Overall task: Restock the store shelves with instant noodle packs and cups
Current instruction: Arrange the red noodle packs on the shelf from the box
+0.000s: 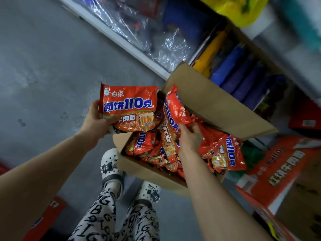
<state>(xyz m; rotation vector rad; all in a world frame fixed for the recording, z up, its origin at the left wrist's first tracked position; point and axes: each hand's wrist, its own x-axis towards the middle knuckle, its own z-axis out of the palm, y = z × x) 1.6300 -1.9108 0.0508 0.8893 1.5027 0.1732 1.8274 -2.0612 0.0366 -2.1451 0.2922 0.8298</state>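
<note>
Red noodle packs (144, 145) lie heaped in an open cardboard box (151, 173) on the grey floor (43, 66), just beyond the person's white clogs (111, 164). The left hand (99, 117) grips one pack (128, 105) by its lower left corner, thumb across the front and fingers behind, holding it face-up above the box's near-left corner. The right hand (189, 136) has its fingers curled round a second pack (175, 108), which stands on edge over the middle of the heap, close to the raised far flap (217, 108). Another pack (231, 153) hangs over the box's right side. A white-edged shelf (121, 40) runs along the far side, holding plastic-wrapped goods and blue and yellow items. A red printed carton (278, 171) sits to the right of the box.
</note>
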